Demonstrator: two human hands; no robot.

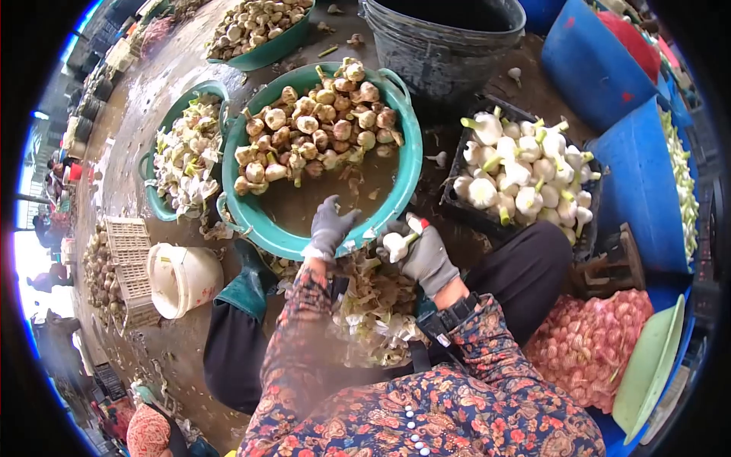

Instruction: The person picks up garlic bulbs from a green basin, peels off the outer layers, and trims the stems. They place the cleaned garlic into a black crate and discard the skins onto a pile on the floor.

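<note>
My left hand (333,226), in a grey glove, reaches over the near rim of a green tub (410,175) with its fingers apart and nothing in them. Inside the tub, unpeeled brownish garlic bulbs (308,126) are heaped at the far side above murky water. My right hand (428,259), gloved too, is closed on a white garlic bulb (396,246) with a short green stem, just outside the rim. A small red-and-white piece (417,224) shows at its fingers; I cannot tell what it is. Loose garlic skins (377,316) lie between my legs.
A black crate (451,204) of white garlic bulbs stands at the right, a black bucket (442,65) behind. Left are a tub of skins (186,156) and a tipped white bucket (183,280). A red net sack (586,346) and blue bins (636,179) sit at the right.
</note>
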